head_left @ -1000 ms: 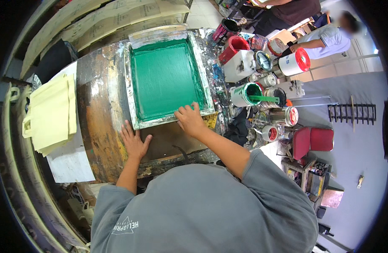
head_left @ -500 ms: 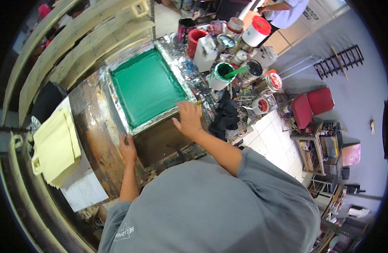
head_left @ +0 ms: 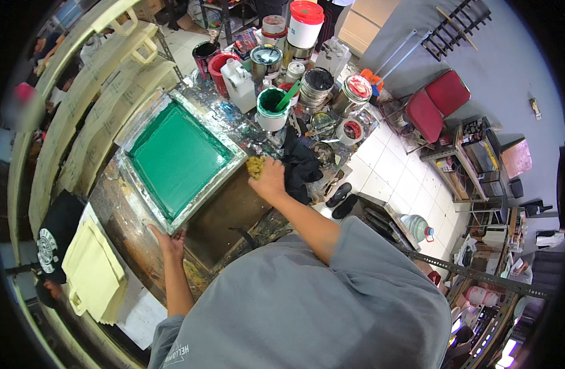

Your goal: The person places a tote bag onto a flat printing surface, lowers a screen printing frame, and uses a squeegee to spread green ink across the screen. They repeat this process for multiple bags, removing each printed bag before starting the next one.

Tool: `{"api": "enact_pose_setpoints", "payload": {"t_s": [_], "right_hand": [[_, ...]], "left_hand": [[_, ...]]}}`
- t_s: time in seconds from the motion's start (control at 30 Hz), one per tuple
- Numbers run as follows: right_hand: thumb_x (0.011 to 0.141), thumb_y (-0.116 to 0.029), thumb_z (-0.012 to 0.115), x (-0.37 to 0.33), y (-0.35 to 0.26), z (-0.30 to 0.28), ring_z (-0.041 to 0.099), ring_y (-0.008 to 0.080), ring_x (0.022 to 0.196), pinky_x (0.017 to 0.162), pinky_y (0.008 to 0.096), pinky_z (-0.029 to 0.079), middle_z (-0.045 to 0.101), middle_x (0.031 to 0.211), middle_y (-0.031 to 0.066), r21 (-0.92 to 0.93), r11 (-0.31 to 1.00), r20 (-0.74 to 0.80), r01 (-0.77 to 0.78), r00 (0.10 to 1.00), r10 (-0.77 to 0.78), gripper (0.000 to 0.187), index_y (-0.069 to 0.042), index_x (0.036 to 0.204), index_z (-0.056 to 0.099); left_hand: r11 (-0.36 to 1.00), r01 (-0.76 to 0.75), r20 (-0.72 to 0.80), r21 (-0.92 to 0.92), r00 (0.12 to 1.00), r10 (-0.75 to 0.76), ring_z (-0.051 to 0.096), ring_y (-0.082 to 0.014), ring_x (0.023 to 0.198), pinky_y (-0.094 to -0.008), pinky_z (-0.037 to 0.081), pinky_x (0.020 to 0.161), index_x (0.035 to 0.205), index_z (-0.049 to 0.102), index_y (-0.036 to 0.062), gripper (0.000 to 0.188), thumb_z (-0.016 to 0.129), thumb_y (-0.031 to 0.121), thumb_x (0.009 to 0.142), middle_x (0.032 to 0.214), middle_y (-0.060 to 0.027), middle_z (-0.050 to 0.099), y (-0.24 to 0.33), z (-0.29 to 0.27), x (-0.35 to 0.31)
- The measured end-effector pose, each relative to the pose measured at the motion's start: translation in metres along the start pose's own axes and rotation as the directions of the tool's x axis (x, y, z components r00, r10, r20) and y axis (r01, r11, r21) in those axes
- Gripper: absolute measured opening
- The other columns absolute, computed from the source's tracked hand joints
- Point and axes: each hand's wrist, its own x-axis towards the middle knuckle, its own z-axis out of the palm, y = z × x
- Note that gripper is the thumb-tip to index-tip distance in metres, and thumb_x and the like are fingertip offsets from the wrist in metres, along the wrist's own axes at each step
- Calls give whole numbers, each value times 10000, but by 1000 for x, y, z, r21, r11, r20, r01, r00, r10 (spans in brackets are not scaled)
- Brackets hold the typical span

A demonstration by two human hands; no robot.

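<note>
A screen-printing frame (head_left: pixel 204 198) with a layer of green ink (head_left: pixel 181 157) across its mesh lies over the stained worktable. My left hand (head_left: pixel 170 245) is at the frame's near-left corner, thumb on one side and fingers curled against its edge. A yellow sponge (head_left: pixel 255 166) is held by my right hand (head_left: pixel 270 182), just beyond the frame's right corner. Below the frame's near edge shows a flat brown board (head_left: pixel 224 215). A black cloth (head_left: pixel 302 161) lies to the right of my right hand.
Pale yellow bags (head_left: pixel 95 270) are stacked at the left, near a black cap (head_left: pixel 56 230). A white pail of green ink (head_left: pixel 272 114) with a green stick stands among several paint cans. Curved racks (head_left: pixel 104 123) hold more pale bags. A red chair (head_left: pixel 433 114) is at the right.
The view has shifted, so the frame and cans sit further left. My right hand, earlier by the frame's near-right corner, now shows the yellow sponge clearly. My left hand has turned, fingers against the corner.
</note>
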Motion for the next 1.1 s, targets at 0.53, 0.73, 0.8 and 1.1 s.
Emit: {"api": "enact_pose_setpoints", "payload": {"t_s": [0.53,0.73,0.8,1.1], "right_hand": [[970,-485,694,118,72,-107,557,498,1232,1056,572,437,617,1300,311,-403,914,-81,39,994,-78,700,80,1371,589],[916,-130,728,60,-65,-111,596,416,1187,1044,499,441,661,1239,215,23,869,-134,494,863,-487,391,-3,1279,655],[890,-141,753,83,-146,-77,594,400,1157,1034,491,432,666,1201,186,145,663,-82,734,677,-732,412,-52,1283,666],[874,-271,809,300,-376,136,514,320,1352,1034,573,451,573,1399,119,-352,327,267,877,429,-863,647,-130,1449,547]], "left_hand": [[997,-30,-79,-70,997,25,582,-245,958,-388,485,878,1322,637,18,1089,374,973,870,1128,-113,684,-21,-12,0],[991,-32,-111,-127,994,18,597,-207,898,-364,492,849,1242,686,16,1006,321,907,950,1042,-89,709,-23,9,-10],[991,-38,-107,-126,994,24,620,-205,900,-368,498,863,1228,702,15,985,303,880,977,1021,-88,728,-26,3,-7],[995,-8,-124,-95,992,-4,638,-211,1039,-372,479,965,1335,642,-23,1007,246,845,1013,1154,-118,724,-9,17,-24]]}}
